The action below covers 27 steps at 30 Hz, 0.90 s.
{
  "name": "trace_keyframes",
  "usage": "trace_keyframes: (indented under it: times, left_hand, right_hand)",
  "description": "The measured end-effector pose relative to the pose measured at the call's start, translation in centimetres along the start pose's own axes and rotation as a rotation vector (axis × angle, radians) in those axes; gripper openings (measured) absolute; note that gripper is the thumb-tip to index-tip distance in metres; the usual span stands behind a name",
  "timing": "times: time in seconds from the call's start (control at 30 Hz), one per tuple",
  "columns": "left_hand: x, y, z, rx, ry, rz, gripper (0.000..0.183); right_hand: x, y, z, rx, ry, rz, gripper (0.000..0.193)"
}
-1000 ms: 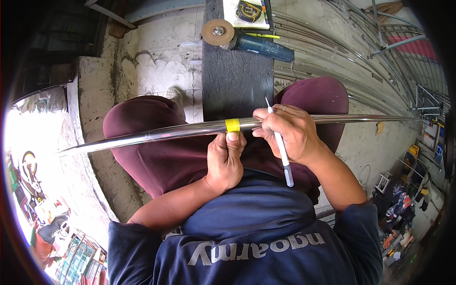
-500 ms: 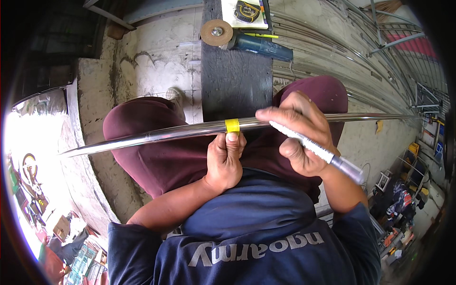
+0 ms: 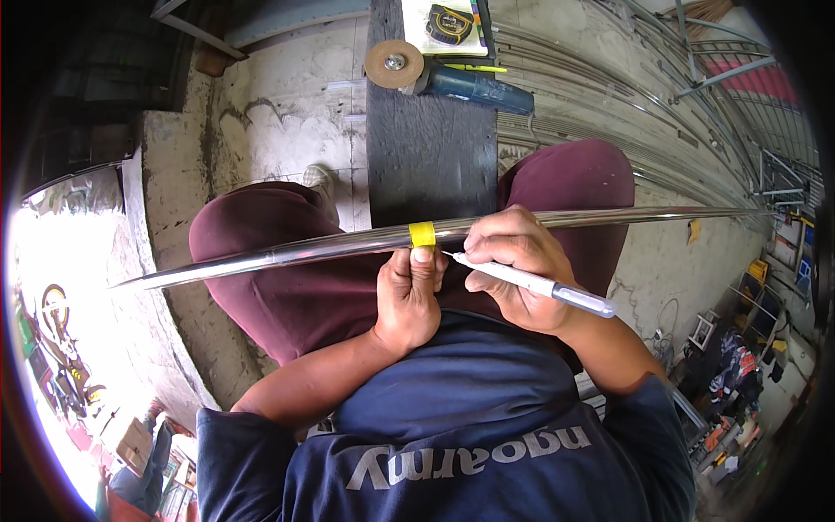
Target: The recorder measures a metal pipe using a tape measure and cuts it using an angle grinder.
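A long shiny metal pipe [image 3: 304, 250] lies across my thighs, running from left to right. Around its middle is wrapped a short yellow strip [image 3: 423, 234]. My left hand [image 3: 408, 296] pinches the lower end of this strip beneath the pipe, thumb uppermost. In my right hand [image 3: 532, 247] is a white marker pen [image 3: 513, 276] with a greyish back end, gripped like a pencil. Its thin tip points left, just below the pipe and close to the left thumb. The right fingertips are near or against the pipe; exact contact is hard to tell.
Ahead, a dark wooden bench [image 3: 433, 148] bears an angle grinder [image 3: 461, 85] with a brown disc. Beyond it are a tape measure [image 3: 450, 24] on a notepad and a thin yellow pen [image 3: 477, 68]. Several long metal bars [image 3: 591, 78] lie on the floor at the right.
My right hand has come down and left, bringing the marker tip from above the pipe to beside the left thumb. The left hand keeps its pinch on the yellow strip.
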<state>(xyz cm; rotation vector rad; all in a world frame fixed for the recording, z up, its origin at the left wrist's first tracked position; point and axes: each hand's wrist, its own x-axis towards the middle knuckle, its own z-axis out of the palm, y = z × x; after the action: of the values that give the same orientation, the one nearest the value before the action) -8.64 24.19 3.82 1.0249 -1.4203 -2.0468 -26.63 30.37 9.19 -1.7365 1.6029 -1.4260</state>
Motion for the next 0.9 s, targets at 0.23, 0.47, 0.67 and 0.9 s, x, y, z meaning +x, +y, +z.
trace_keyframes:
  times: [0.23, 0.47, 0.67, 0.9]
  left_hand:
    - [0.0, -0.1, 0.0, 0.01, -0.003, 0.011, 0.037]
    - [0.0, -0.3, 0.1, 0.067, 0.019, 0.047, 0.036]
    - [0.0, -0.5, 0.0, 0.082, 0.026, 0.054, 0.037]
    - [0.1, -0.3, 0.3, 0.089, 0.031, 0.057, 0.037]
  right_hand:
    - [-0.6, 0.6, 0.5, -0.02, 0.014, -0.063, 0.035]
    - [-1.0, 0.5, 0.9, -0.088, 0.028, -0.113, 0.044]
    - [-1.2, 0.6, 1.1, -0.116, 0.036, -0.135, 0.045]
    - [-0.9, 0.6, 0.9, -0.13, 0.037, -0.143, 0.044]
